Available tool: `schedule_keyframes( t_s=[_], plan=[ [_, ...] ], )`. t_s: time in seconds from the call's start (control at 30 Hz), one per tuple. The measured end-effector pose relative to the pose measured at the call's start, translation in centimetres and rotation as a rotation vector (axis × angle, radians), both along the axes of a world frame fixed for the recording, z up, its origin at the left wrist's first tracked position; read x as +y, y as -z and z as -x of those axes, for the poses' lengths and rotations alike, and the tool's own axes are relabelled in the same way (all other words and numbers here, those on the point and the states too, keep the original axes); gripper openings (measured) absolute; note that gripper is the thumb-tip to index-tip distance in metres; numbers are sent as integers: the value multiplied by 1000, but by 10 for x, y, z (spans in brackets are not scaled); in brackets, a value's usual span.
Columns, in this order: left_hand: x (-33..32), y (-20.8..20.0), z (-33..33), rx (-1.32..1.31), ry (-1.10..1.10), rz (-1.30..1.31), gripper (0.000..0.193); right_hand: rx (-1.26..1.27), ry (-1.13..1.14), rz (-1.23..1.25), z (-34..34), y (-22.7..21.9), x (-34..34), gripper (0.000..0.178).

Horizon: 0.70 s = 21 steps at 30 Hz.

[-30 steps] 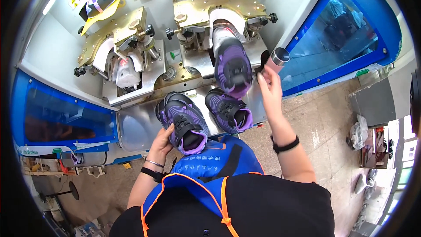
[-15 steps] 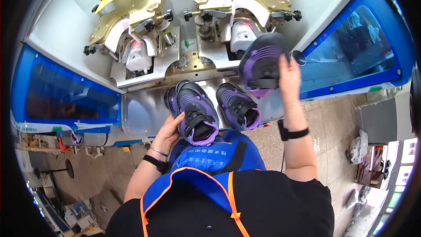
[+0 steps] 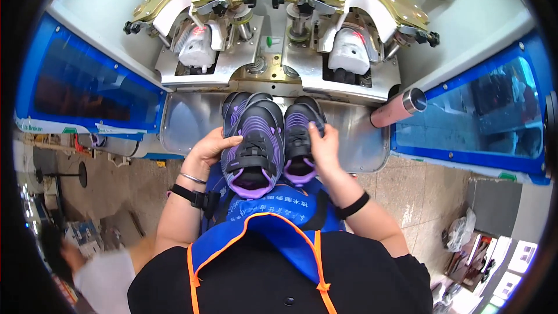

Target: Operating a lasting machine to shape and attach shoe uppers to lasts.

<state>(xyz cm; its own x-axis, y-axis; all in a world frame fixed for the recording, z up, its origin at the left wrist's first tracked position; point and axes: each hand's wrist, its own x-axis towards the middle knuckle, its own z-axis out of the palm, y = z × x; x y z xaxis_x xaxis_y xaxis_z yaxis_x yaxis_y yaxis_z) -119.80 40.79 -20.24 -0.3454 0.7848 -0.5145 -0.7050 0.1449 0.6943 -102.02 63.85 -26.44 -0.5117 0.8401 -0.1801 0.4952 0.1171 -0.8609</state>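
Lettering (image 3: 293,203) marks the blue apron (image 3: 273,204) and a white strip (image 3: 49,129) at left.

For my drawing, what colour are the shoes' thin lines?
Purple, on black shoes; the head view shows it best.

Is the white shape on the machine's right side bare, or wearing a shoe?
Bare: the white shape shows its own pale surface, nothing pulled over it.

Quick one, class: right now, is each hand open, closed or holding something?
Left hand: closed, holding the near left shoe by its side; fingertips partly hidden.
Right hand: closed, holding the right shoe by its side.
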Motion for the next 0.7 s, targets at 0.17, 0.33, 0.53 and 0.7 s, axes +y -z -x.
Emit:
schedule_keyframes(
  t_s=[0.17,0.33,0.53,0.7],
  plan=[
    [-26,23,-22,12,-78,91,53,116,-142,20,-4,2,-6,61],
    [-18,33,-41,117,-80,87,55,73,-251,641,-26,26,58,54],
    [-15,45,-52,-6,-215,55,64,87,-687,801,-32,57,89,70],
    [-24,48,-72,99,-317,51,63,41,-772,316,-3,-21,25,74]
  ],
)
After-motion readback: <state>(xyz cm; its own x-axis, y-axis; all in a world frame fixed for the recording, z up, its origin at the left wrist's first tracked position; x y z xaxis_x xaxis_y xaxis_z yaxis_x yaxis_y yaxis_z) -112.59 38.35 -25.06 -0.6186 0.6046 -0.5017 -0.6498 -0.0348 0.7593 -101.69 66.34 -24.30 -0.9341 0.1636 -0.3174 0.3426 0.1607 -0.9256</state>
